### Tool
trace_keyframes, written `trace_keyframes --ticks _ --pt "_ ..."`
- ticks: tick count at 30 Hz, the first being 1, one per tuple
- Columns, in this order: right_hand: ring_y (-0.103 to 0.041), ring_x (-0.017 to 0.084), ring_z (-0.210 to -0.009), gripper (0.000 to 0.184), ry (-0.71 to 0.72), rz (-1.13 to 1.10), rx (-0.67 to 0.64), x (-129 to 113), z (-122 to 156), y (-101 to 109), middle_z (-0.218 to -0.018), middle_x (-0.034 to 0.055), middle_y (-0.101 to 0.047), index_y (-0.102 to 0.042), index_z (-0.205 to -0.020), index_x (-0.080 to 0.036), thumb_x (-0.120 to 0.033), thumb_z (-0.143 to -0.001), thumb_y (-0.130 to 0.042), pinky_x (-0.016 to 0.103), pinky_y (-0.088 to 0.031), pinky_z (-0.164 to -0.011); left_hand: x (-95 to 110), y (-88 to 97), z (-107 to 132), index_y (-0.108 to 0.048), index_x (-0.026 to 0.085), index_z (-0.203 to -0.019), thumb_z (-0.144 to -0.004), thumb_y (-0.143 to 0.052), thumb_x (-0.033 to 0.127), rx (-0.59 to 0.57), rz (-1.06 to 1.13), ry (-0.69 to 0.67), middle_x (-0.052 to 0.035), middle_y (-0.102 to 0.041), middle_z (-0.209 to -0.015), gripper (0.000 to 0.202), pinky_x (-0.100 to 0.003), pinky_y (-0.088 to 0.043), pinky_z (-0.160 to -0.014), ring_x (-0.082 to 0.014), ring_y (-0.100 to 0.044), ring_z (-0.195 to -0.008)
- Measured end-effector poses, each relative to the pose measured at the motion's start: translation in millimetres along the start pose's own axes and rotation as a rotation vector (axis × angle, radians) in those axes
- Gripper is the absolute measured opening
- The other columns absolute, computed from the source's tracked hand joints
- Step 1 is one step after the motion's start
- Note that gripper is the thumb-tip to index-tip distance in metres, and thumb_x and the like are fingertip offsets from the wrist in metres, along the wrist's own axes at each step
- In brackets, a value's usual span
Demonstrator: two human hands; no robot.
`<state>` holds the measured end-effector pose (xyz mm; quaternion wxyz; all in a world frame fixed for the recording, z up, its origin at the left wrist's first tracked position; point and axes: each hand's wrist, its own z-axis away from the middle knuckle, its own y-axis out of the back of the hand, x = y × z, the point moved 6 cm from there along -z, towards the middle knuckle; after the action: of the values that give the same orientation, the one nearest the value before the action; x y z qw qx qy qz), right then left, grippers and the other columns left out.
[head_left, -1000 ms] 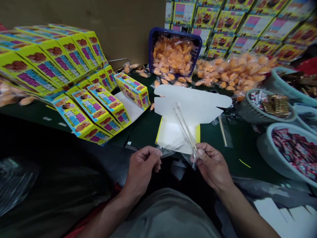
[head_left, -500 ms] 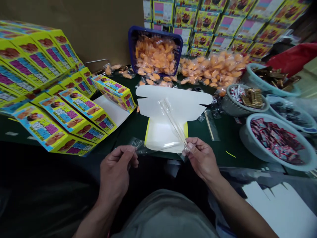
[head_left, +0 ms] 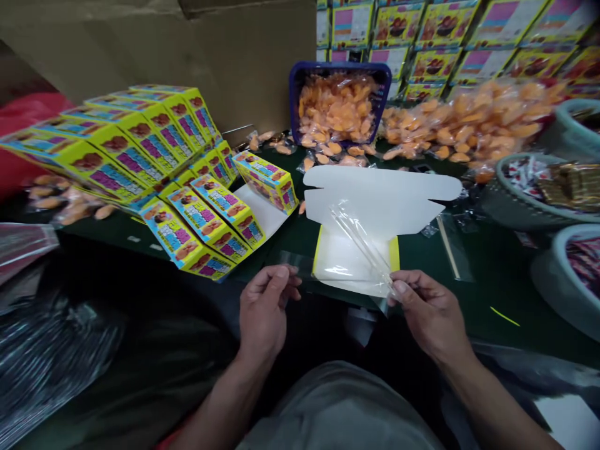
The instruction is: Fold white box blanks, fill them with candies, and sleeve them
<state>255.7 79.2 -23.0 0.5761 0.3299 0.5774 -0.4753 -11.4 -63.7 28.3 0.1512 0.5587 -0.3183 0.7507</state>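
Observation:
My right hand (head_left: 429,309) pinches the near end of two thin pale wooden sticks (head_left: 363,244), which slant away to the upper left. Clear plastic film (head_left: 300,265) stretches between my hands, and its other end is pinched in the closed fingers of my left hand (head_left: 265,309). I cannot tell whether the sticks lie inside the film or against it. Behind and beneath them, an unfolded box (head_left: 382,194), white inside with yellow side edges, lies open at the table's front edge. Another stick in a clear sleeve (head_left: 449,247) rests right of the box.
Yellow printed boxes (head_left: 201,219) are stacked at left. A blue basket (head_left: 294,103) of wrapped orange pieces stands at the back, with a heap of more orange pieces (head_left: 469,125) beside it. Bowls of small packets (head_left: 555,287) line the right side; printed boxes (head_left: 398,25) form a wall behind.
The view has turned left, so everything sits further right in the picture and more shows at left. Both hands keep their hold, barely moved relative to the open box.

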Motion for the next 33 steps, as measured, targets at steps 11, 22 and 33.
trace_keyframes --ticks 11,22,33 --pt "-0.063 0.015 -0.081 0.034 0.003 0.169 -0.207 -13.7 3.7 -16.5 -0.094 0.0038 -0.072 -0.077 -0.120 -0.022 -0.048 -0.099 -0.073 0.028 -0.051 -0.076 -1.0 3.3 -0.3 -0.070 0.017 -0.086 -0.084 -0.086 0.041 -0.005 0.022 0.072 -0.0040 -0.076 -0.086 0.029 -0.024 -0.055 -0.064 -0.0140 -0.069 -0.070" --pt "-0.061 0.015 -0.083 0.037 -0.112 -0.388 -0.100 -25.6 -7.6 -35.2 -0.094 0.0028 -0.066 -0.067 -0.092 -0.021 -0.048 -0.082 -0.089 0.026 -0.054 -0.073 1.6 10.0 -2.2 -0.070 0.021 -0.087 -0.081 -0.088 0.032 0.075 0.068 0.074 0.0004 -0.071 -0.081 0.022 -0.024 -0.059 -0.066 -0.0148 -0.066 -0.076" --pt "-0.061 0.016 -0.086 0.024 0.225 0.910 -0.314 -67.5 -18.1 19.7 -0.095 0.0021 -0.069 -0.066 -0.101 -0.022 -0.039 -0.110 -0.052 0.030 -0.044 -0.077 11.7 33.6 6.1 -0.071 0.021 -0.077 -0.085 -0.083 0.038 -0.055 -0.164 -0.008 -0.0047 -0.073 -0.098 0.022 -0.031 -0.061 -0.083 -0.0210 -0.070 -0.090"
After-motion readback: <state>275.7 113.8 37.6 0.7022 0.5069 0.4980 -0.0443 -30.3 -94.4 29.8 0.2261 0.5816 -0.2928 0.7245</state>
